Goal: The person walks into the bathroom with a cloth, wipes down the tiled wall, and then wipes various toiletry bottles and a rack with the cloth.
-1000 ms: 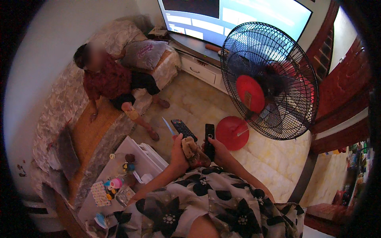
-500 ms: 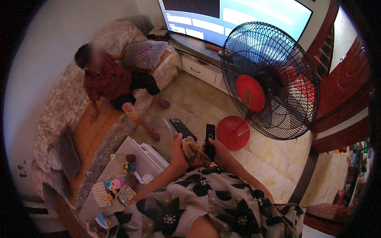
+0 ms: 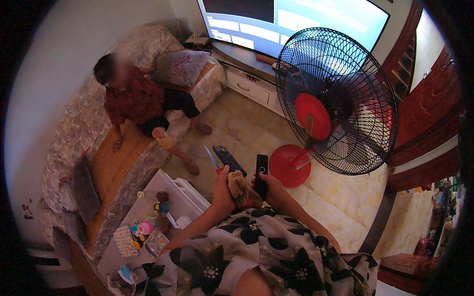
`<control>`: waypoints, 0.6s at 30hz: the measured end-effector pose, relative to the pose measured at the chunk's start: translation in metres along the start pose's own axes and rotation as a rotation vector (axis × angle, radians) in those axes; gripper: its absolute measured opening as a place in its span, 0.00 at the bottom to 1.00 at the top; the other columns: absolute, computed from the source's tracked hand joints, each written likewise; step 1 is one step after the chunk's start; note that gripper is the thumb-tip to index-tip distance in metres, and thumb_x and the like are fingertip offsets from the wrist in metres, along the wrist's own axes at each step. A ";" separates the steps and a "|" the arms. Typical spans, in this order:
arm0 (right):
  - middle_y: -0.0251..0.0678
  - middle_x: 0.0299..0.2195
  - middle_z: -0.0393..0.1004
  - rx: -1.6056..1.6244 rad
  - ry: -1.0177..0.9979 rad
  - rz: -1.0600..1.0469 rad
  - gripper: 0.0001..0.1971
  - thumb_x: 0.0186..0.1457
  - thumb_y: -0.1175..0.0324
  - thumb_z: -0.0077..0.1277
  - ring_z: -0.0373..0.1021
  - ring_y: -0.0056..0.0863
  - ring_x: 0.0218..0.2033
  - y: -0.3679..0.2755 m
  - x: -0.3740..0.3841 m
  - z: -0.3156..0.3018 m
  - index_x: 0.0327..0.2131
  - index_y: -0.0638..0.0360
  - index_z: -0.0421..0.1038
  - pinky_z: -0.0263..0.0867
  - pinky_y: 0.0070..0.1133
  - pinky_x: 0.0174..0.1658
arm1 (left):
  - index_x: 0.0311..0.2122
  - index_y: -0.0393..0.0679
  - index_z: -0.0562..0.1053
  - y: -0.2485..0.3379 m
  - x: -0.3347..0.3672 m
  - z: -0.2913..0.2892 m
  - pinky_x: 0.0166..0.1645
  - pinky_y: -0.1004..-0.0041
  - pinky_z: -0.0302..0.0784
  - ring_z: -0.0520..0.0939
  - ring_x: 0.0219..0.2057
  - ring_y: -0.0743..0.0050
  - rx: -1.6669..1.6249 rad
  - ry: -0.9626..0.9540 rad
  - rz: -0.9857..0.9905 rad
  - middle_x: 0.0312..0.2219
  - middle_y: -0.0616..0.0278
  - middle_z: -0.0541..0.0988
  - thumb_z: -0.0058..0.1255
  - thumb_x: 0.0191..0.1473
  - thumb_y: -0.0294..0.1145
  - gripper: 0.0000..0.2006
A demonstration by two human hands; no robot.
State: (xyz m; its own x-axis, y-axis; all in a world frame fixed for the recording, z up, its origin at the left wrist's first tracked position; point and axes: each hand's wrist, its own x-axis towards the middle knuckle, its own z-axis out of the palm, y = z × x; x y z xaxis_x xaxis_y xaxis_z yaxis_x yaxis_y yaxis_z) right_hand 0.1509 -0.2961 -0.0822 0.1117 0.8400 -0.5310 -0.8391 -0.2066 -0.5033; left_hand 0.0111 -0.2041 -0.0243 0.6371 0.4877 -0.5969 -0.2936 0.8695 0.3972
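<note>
Indoors, sofa: a seated person (image 3: 133, 101) rests one hand on the mat (image 3: 118, 155) toward the front edge.
Table: a pink-topped container (image 3: 145, 228) and a spotted card (image 3: 126, 241) lie toward the near end of the pale table (image 3: 159, 183), well back from its far corner.
Left hand: the wearer's left hand (image 3: 223, 193), fingers curled, grips a crumpled tan cloth or pouch (image 3: 238, 184); a thin pale blade (image 3: 211, 157) and a many-buttoned remote (image 3: 230, 160) jut out beyond it, their hidden ends leaving the exact hold unclear.
Right hand: the right hand (image 3: 273, 188) is wrapped around a slim black remote (image 3: 261, 172), upper end exposed, thumb along its side.
Step in hand: apparently, handling both remotes together above the lap.
Next move: judged from here, using the slim remote calls for a free thumb over its keys and a steady wrist.
Television: the lit screen (image 3: 301, 15) stands on a white cabinet (image 3: 247, 88), its right half partly behind the fan (image 3: 335, 101).
</note>
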 end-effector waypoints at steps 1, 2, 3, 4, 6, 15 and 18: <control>0.36 0.28 0.71 0.001 0.000 0.000 0.14 0.55 0.58 0.43 0.69 0.26 0.30 0.000 0.000 -0.001 0.33 0.61 0.66 0.65 0.22 0.38 | 0.38 0.43 0.71 -0.001 0.004 -0.005 0.36 0.66 0.73 0.76 0.28 0.65 0.015 -0.016 0.013 0.24 0.60 0.74 0.37 0.52 0.57 0.25; 0.38 0.30 0.70 0.000 0.004 -0.005 0.11 0.54 0.63 0.42 0.68 0.28 0.32 -0.001 0.000 -0.001 0.35 0.61 0.64 0.65 0.24 0.41 | 0.38 0.43 0.71 -0.003 0.008 -0.011 0.36 0.66 0.73 0.76 0.28 0.65 0.015 -0.015 0.014 0.24 0.60 0.74 0.37 0.52 0.57 0.25; 0.39 0.32 0.69 0.000 0.009 -0.011 0.09 0.54 0.67 0.41 0.67 0.31 0.35 -0.001 0.001 -0.002 0.37 0.61 0.61 0.64 0.26 0.43 | 0.38 0.42 0.71 -0.004 0.011 -0.016 0.37 0.66 0.73 0.76 0.28 0.64 0.033 -0.045 0.031 0.24 0.59 0.74 0.38 0.52 0.57 0.25; 0.39 0.32 0.69 0.001 0.008 -0.010 0.09 0.54 0.67 0.41 0.67 0.31 0.35 -0.002 0.001 -0.001 0.37 0.61 0.61 0.64 0.26 0.43 | 0.38 0.42 0.71 -0.005 0.014 -0.021 0.37 0.66 0.73 0.76 0.28 0.64 0.042 -0.060 0.039 0.25 0.59 0.75 0.38 0.52 0.57 0.26; 0.40 0.32 0.69 0.075 0.025 -0.013 0.09 0.52 0.71 0.42 0.67 0.32 0.35 -0.005 -0.001 0.001 0.38 0.61 0.60 0.64 0.27 0.44 | 0.37 0.40 0.71 -0.007 0.015 -0.020 0.38 0.66 0.73 0.77 0.29 0.63 0.048 -0.058 0.071 0.25 0.58 0.75 0.38 0.52 0.57 0.26; 0.42 0.34 0.68 0.083 0.050 -0.024 0.12 0.50 0.74 0.42 0.67 0.33 0.37 -0.004 0.000 0.000 0.39 0.61 0.58 0.63 0.28 0.46 | 0.34 0.50 0.66 -0.006 0.008 0.000 0.30 0.65 0.76 0.77 0.24 0.65 -0.092 0.020 0.082 0.25 0.59 0.74 0.42 0.55 0.44 0.10; 0.42 0.34 0.68 0.078 0.022 -0.059 0.12 0.49 0.75 0.41 0.67 0.33 0.37 -0.004 -0.001 0.001 0.40 0.61 0.58 0.63 0.28 0.47 | 0.34 0.50 0.66 -0.007 0.011 -0.004 0.30 0.66 0.76 0.77 0.24 0.65 -0.076 0.019 0.093 0.25 0.59 0.74 0.43 0.55 0.43 0.09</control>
State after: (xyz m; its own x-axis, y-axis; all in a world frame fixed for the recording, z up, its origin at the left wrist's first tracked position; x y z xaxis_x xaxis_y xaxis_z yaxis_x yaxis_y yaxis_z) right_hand 0.1540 -0.2954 -0.0792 0.1726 0.8382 -0.5173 -0.8695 -0.1171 -0.4799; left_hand 0.0168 -0.2044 -0.0366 0.5914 0.5670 -0.5734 -0.4039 0.8237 0.3979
